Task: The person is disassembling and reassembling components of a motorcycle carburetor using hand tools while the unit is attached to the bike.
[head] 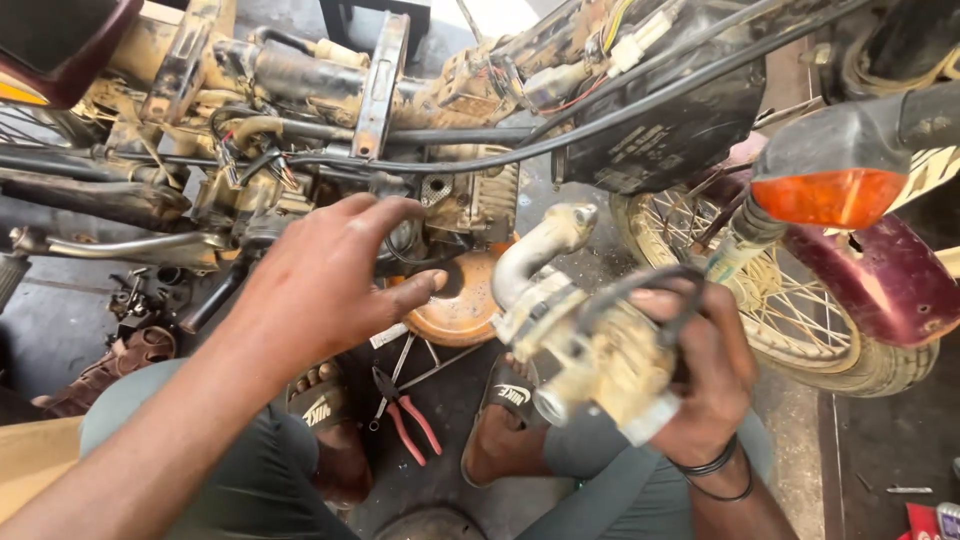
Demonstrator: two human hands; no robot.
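A mud-caked motorcycle frame with its engine (470, 195) fills the upper view. My right hand (700, 375) grips a dirty, cream-coloured carburettor with a curved intake pipe (570, 320) and black cables running over it. My left hand (320, 280) reaches forward with fingers spread, holding nothing, just in front of the engine and a bundle of wires. Black bands circle my right wrist.
Red-handled pliers (408, 415) and thin metal tools lie on the dark floor between my sandalled feet. A rusty orange round pan (460, 305) sits below the engine. At right stand a spoked wheel (800, 320), a maroon fender and an orange turn signal (825, 195). Small parts lie at left.
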